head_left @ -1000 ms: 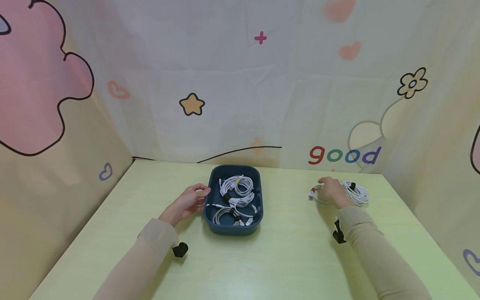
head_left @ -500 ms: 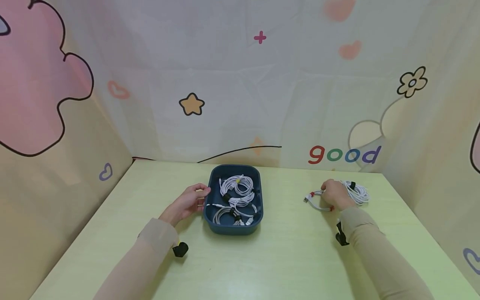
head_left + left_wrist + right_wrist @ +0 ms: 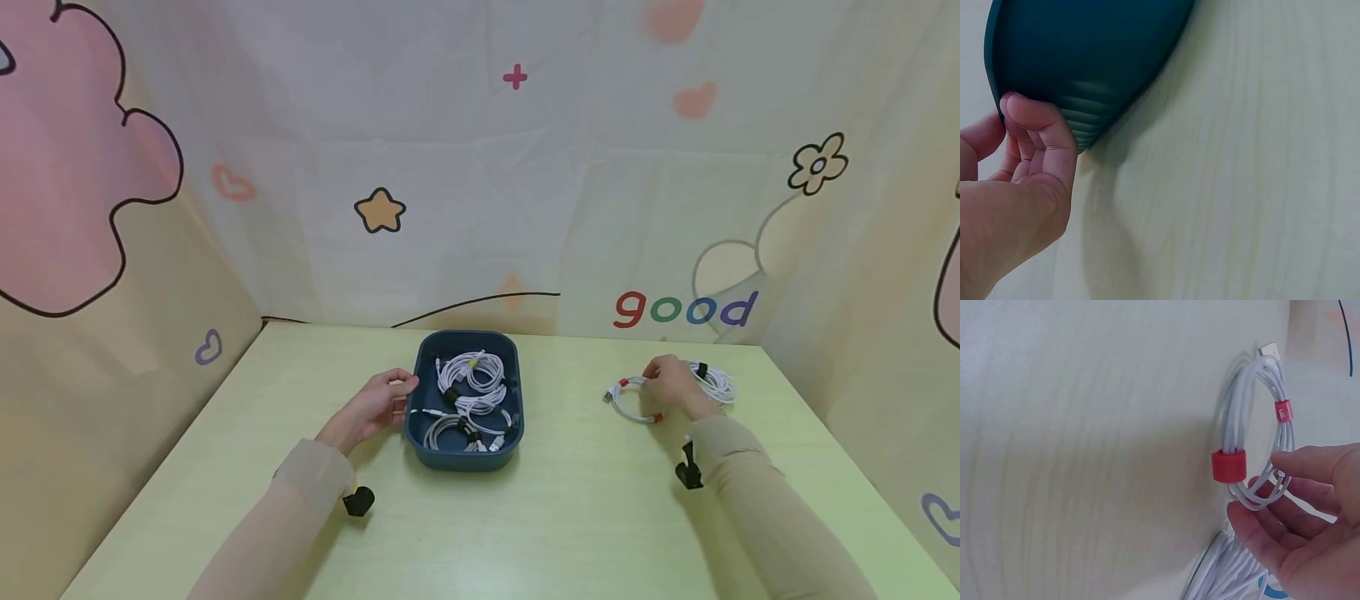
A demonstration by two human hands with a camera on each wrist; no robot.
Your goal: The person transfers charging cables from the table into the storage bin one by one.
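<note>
My right hand (image 3: pixel 671 387) pinches a small coil of white USB cable (image 3: pixel 1231 425) between thumb and fingers at the right of the table. Two red straps bind the coil, and its metal USB plug (image 3: pixel 1269 353) points away from the palm in the right wrist view. Right behind this hand lies a larger coiled white cable (image 3: pixel 718 388) with a black strap. My left hand (image 3: pixel 369 408) grips the left rim of a dark blue plastic bin (image 3: pixel 465 461), fingers curled against its outer wall. Inside the bin are a white coiled cable (image 3: pixel 491 367) and a grey coiled cable (image 3: pixel 442 429).
The pale wood table (image 3: pixel 480 533) runs up to a printed cloth backdrop (image 3: pixel 450 167) at the back and sides. A small black wrist camera (image 3: pixel 359 502) hangs under the left sleeve, another black camera (image 3: pixel 688 475) under the right one.
My right hand has shifted slightly right and drawn the small cable coil round, so more of its loop and both red straps show. The left hand stays at the bin's rim.
</note>
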